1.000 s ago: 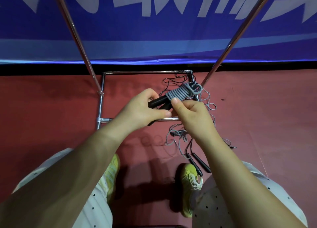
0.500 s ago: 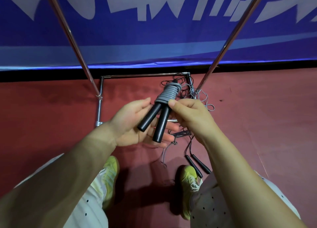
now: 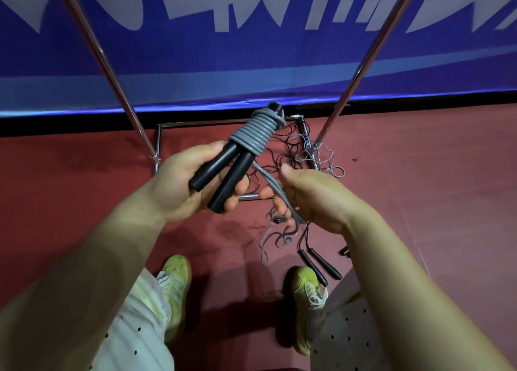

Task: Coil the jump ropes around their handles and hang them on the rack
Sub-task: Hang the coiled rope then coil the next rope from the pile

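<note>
Red floor [image 3: 84, 203] underfoot, yellow-green shoes [image 3: 176, 281] nearest the camera. Spare black handles [image 3: 319, 264] lie by the right shoe, loose ropes [image 3: 305, 152] tangled beyond. Left hand [image 3: 179, 186] curls closed around two black handles [image 3: 221, 177], held side by side, long axis diagonal, butt ends toward the camera, top ends up and away. Grey cord coil [image 3: 257, 133] wraps their upper part. Right hand [image 3: 316, 197] pinches the loose grey strand [image 3: 279, 194]. Chrome rack [image 3: 112, 71] poles rise behind. Blue banner [image 3: 251, 49] lettering is cropped, unreadable.
</note>
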Demonstrator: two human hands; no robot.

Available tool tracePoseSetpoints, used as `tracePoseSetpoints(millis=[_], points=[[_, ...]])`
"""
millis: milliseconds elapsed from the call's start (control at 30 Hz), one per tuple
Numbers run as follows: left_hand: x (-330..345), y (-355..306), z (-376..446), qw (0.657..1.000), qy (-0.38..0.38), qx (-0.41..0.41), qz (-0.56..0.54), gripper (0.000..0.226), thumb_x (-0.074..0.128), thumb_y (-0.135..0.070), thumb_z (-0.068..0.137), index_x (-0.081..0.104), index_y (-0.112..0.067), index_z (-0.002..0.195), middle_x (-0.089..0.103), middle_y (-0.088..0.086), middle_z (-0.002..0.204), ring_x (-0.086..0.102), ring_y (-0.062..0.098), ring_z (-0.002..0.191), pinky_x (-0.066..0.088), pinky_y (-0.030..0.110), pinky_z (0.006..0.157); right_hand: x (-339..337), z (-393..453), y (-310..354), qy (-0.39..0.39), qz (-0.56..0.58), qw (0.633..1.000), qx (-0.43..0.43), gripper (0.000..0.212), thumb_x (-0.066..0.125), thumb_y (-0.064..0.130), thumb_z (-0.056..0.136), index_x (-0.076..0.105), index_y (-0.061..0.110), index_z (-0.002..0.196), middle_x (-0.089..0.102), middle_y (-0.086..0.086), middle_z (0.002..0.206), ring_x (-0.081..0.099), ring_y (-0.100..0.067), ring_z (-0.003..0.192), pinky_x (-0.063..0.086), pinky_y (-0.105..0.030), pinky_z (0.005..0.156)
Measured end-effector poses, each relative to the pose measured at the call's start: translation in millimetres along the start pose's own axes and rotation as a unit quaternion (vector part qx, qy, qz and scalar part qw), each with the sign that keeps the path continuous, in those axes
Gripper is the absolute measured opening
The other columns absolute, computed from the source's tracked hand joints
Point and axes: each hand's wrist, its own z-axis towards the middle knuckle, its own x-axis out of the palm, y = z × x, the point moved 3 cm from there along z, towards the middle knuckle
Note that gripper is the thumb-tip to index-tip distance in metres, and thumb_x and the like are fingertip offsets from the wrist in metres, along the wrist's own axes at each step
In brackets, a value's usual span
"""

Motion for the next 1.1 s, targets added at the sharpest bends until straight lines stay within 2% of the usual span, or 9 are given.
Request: tracePoseSetpoints(millis=[267, 367, 467, 533, 600, 767, 867, 967, 1100], points=[[-7.3, 0.0, -0.9, 1.000, 0.013, 0.013, 0.017, 0.031, 0.034, -0.035, 0.083, 0.051, -0.013, 0.098, 0.059, 0.012, 0.066, 0.053, 0.026, 0.047, 0.042, 0.027, 0.047, 7.8, 1.9, 5.2, -0.023, -0.023, 0.999, -0.043, 0.024, 0.058, 0.013, 0.090, 0.070, 0.015, 0.070, 0.058, -0.002, 0.060, 0.051, -0.013, 0.053, 0.039, -0.015, 0.046], [-9.1, -0.3, -0.7, 0.999, 0.009, 0.009, 0.029, 0.033, 0.035, -0.034, 0.083, 0.050, -0.009, 0.100, 0.060, 0.014, 0.067, 0.055, 0.027, 0.047, 0.044, 0.028, 0.048, 10.5, 4.9, 5.2, -0.041, -0.120, 0.987, -0.095, 0.014, 0.070, 0.028, 0.078, 0.073, 0.028, 0.064, 0.061, -0.021, 0.083, 0.048, -0.028, 0.072, 0.041, -0.031, 0.067], [-14.5, 0.1, 0.8, 0.998, -0.031, 0.003, 0.060, 0.030, 0.040, -0.034, 0.082, 0.052, -0.010, 0.094, 0.062, 0.015, 0.068, 0.057, 0.027, 0.048, 0.047, 0.028, 0.048, 13.4, 6.8, 4.0, -0.059, -0.163, 0.979, -0.106, 0.023, 0.060, 0.028, 0.091, 0.063, 0.027, 0.069, 0.067, -0.028, 0.098, 0.063, -0.043, 0.089, 0.045, -0.042, 0.074], [-18.6, 1.6, 2.8, 0.993, -0.082, -0.007, 0.087, 0.026, 0.045, -0.033, 0.084, 0.055, -0.010, 0.091, 0.063, 0.014, 0.067, 0.056, 0.026, 0.049, 0.046, 0.027, 0.048, 15.4, 7.9, 2.9, -0.067, -0.171, 0.977, -0.109, 0.026, 0.050, 0.020, 0.099, 0.054, 0.024, 0.073, 0.072, -0.012, 0.083, 0.066, -0.033, 0.068, 0.044, -0.034, 0.060], [-19.9, 4.4, 5.5, 0.987, -0.131, -0.019, 0.093, 0.024, 0.044, -0.029, 0.096, 0.056, -0.009, 0.091, 0.064, 0.011, 0.063, 0.055, 0.024, 0.048, 0.044, 0.027, 0.049, 18.7, 7.9, 3.4, -0.090, -0.214, 0.966, -0.117, 0.028, 0.049, 0.018, 0.099, 0.049, 0.023, 0.072, 0.063, 0.005, 0.059, 0.050, -0.015, 0.047, 0.038, -0.027, 0.050], [-14.9, 10.9, 10.8, 0.960, -0.214, -0.002, 0.180, 0.023, 0.044, -0.025, 0.100, 0.058, -0.014, 0.085, 0.064, 0.000, 0.058, 0.052, 0.016, 0.048, 0.040, 0.028, 0.055, 20.6, 9.3, 3.5, -0.144, -0.249, 0.949, -0.129, 0.030, 0.051, 0.026, 0.098, 0.060, 0.022, 0.070, 0.049, 0.012, 0.050, 0.039, -0.006, 0.047, 0.034, -0.026, 0.051], [-14.5, 12.1, 15.7, 0.939, -0.210, 0.022, 0.273, 0.015, 0.050, -0.026, 0.098, 0.059, -0.023, 0.086, 0.062, -0.005, 0.069, 0.050, 0.009, 0.057, 0.040, 0.026, 0.059, 19.8, 8.8, 4.0, -0.154, -0.177, 0.966, -0.113, 0.032, 0.048, 0.030, 0.100, 0.064, 0.013, 0.078, 0.048, 0.008, 0.055, 0.035, -0.004, 0.043, 0.029, -0.022, 0.048], [-13.4, 16.2, 20.6, 0.936, -0.169, 0.045, 0.306, 0.005, 0.066, -0.026, 0.087, 0.062, -0.026, 0.090, 0.063, -0.013, 0.072, 0.054, -0.001, 0.063, 0.043, 0.021, 0.066, 20.7, 10.5, 0.2, -0.168, -0.143, 0.972, -0.086, 0.052, 0.048, 0.052, 0.091, 0.057, 0.005, 0.070, 0.043, 0.000, 0.057, 0.030, -0.007, 0.042, 0.024, -0.026, 0.049], [-12.4, 18.1, 20.2, 0.934, -0.156, 0.070, 0.314, 0.034, 0.076, -0.039, 0.060, 0.061, -0.033, 0.090, 0.065, -0.009, 0.084, 0.059, 0.004, 0.076, 0.048, 0.025, 0.073, 20.0, 11.6, 0.8, -0.198, -0.136, 0.965, -0.109, 0.044, 0.047, 0.046, 0.097, 0.048, 0.017, 0.064, 0.034, 0.009, 0.051, 0.026, -0.004, 0.042, 0.020, -0.026, 0.050]])
